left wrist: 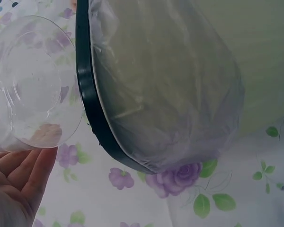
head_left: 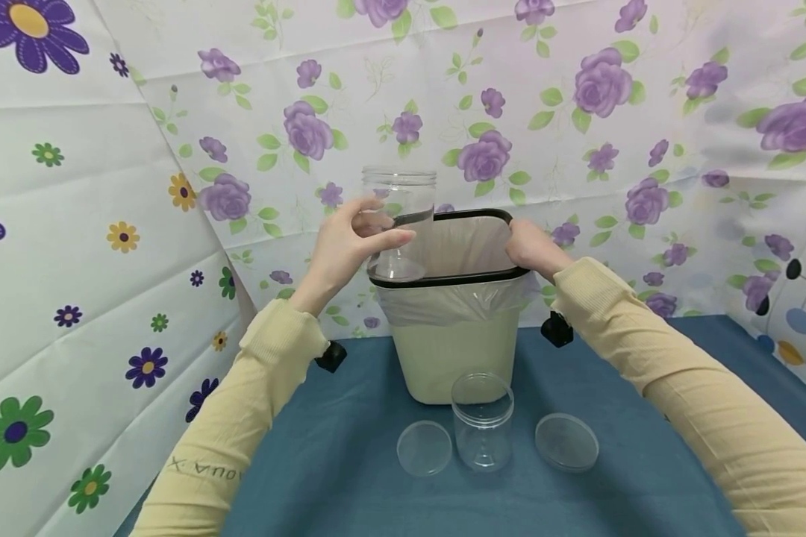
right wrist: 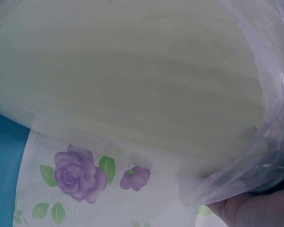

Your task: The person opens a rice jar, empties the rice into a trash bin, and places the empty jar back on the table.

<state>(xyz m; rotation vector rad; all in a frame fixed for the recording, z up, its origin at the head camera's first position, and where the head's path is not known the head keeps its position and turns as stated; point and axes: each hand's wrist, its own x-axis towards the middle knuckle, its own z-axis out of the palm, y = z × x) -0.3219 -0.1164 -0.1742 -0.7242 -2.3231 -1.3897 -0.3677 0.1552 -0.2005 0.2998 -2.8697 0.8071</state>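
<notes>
My left hand [head_left: 354, 239] grips a clear plastic jar [head_left: 406, 198] with no lid, upright at the left side of the trash can's mouth. In the left wrist view the jar [left wrist: 33, 85] overlaps the dark rim [left wrist: 87, 80]. The pale green trash can [head_left: 453, 350] has a black rim and a translucent bag [head_left: 470, 242] folded over it. At the can's right end my right hand [head_left: 533, 246] holds the rim, its fingers curled over the edge. From the right wrist, part of that hand [right wrist: 260, 210] shows at the bag's edge [right wrist: 241, 184].
A second clear jar [head_left: 483, 440] stands open in front of the can. One clear lid [head_left: 425, 447] lies to its left, another lid [head_left: 567, 442] to its right. Blue cloth [head_left: 349, 485] covers the table, and a flowered sheet [head_left: 275, 112] hangs behind.
</notes>
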